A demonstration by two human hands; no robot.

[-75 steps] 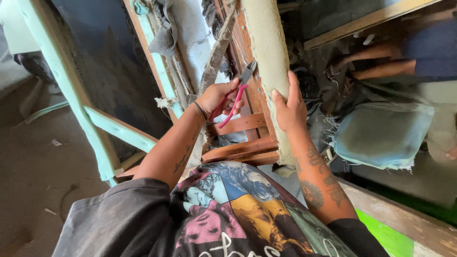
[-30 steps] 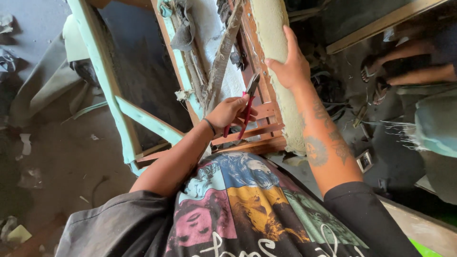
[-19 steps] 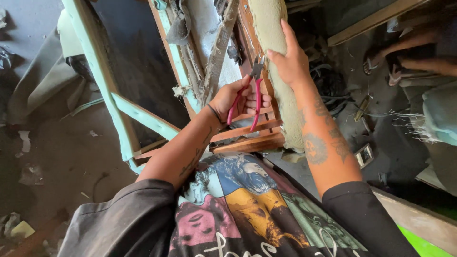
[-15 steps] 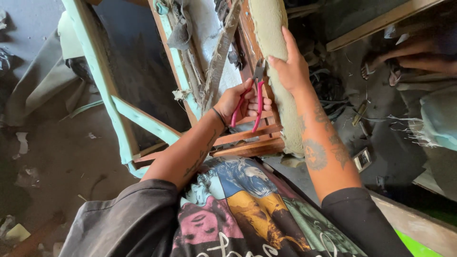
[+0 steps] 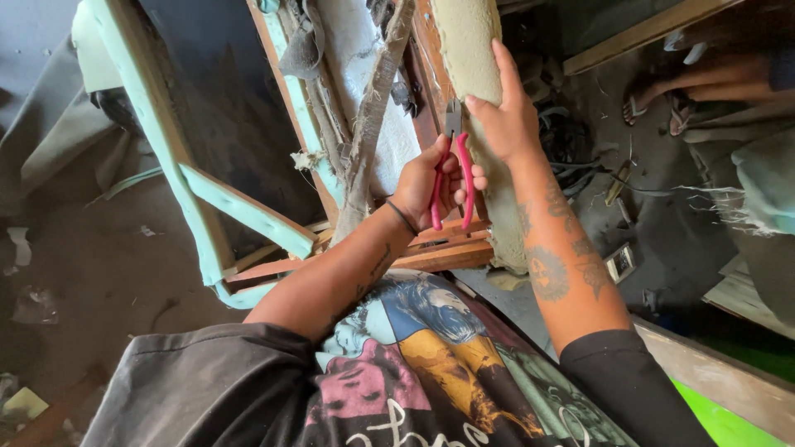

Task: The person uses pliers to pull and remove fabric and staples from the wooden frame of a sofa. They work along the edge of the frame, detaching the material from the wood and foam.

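Left to right: mint-green foam frame at upper left; left hand, grip closed round pink-handled pliers at centre frame, long axis upright, nose up beside the padded post. Right hand, fingers spread flat on that post, lies nearer it. No labels visible.

Pink-handled metal pliers upright, jaws up against beige foam-padded wooden frame edge, handles slightly apart.
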